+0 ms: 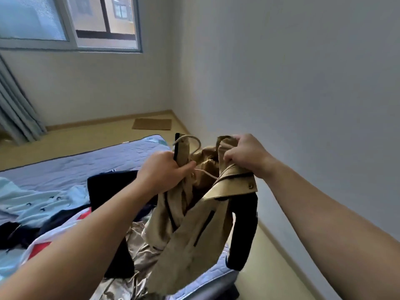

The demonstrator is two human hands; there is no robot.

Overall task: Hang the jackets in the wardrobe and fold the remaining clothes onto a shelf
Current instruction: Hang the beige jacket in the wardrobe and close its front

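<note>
Left grip (164,169) and right grip (246,154), both clenched on the tan, black-sleeved jacket (194,234), spread its collar, apparently to seat the pale hanger hook (188,137).

Finding: no word, brand, number or sign can be read anywhere in view.

The tan jacket (194,230) I hold shows no readable label. The metal snap (250,186) on its collar flap is too small to make out any stamp.

The pale blue garment (36,202) on the bed (86,163) carries small dark printed marks, too small to tell whether they are letters.

The white and red cloth (43,243) beside it is blurred, and nothing on it is legible.
</note>
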